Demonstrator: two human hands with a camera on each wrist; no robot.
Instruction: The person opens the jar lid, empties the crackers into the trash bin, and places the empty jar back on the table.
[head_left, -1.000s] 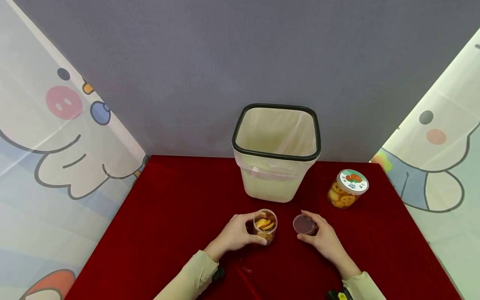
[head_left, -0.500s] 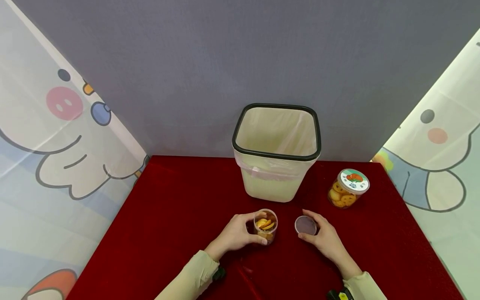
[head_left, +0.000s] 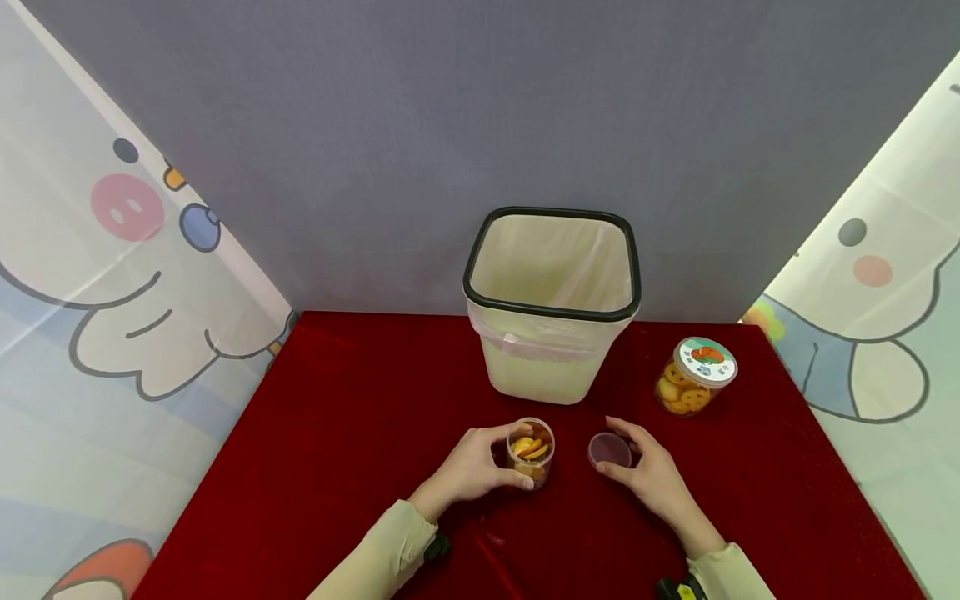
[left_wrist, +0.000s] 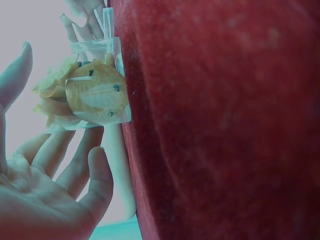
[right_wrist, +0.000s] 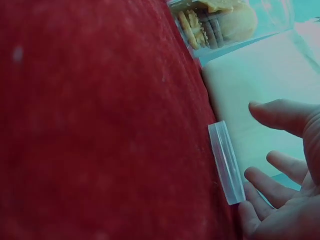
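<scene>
In the head view, my left hand curls its fingers and thumb round an uncovered clear plastic jar of yellow cookies. The left wrist view shows the jar upright on the red cloth, with the fingers against its side and the thumb held off it. To its right, my right hand arches loosely about a round translucent lid. That lid lies flat on the cloth in the right wrist view, fingertips at its edge and thumb apart from it.
Behind the hands stands a cream trash bin with a black rim and a bag liner. A second cookie jar, its labelled lid on, is at the right. Red cloth covers the table, and a grey wall rises behind.
The lid has shifted a little right and then slightly back, staying by my right hand. My left hand and the uncovered jar have kept their place.
</scene>
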